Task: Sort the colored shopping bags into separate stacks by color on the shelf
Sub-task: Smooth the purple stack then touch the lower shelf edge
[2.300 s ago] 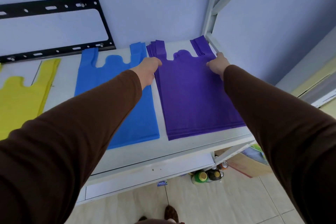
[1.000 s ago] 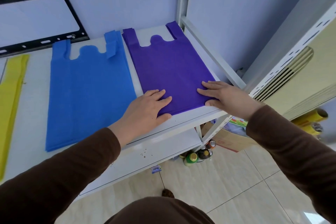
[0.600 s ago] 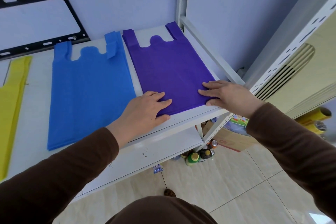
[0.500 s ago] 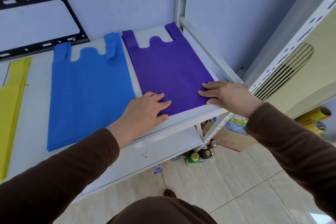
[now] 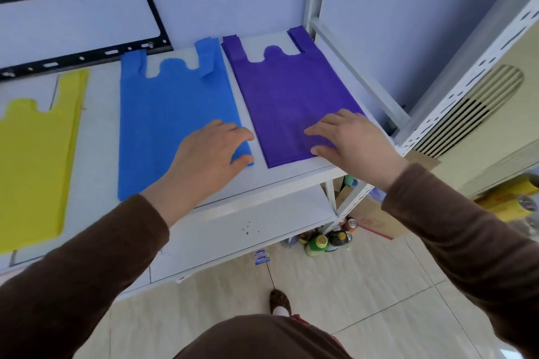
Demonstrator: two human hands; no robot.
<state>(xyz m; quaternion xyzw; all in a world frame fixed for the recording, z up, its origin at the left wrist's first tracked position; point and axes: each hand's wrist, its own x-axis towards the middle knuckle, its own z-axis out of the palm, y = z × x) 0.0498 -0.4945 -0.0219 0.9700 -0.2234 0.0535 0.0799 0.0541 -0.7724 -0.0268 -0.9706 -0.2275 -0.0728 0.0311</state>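
Head view: hands spread flat, left [image 5: 208, 151] on blue bags [image 5: 172, 114], right [image 5: 354, 141] on purple bags [image 5: 288, 90].

Middle stack [image 5: 169, 119]: on shelf [image 5: 291, 181].
Left stack [image 5: 35, 154]: its 9 o'clock.
Right stack [image 5: 285, 96]: its 3 o'clock.
Left hand [image 5: 207, 160]: on middle stack, 5 o'clock.
Right hand [image 5: 350, 143]: on right stack, 5 o'clock.

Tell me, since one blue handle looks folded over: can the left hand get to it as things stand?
Probably yes: the left hand rests on the blue bags' near corner, and nothing lies between it and the folded handle.
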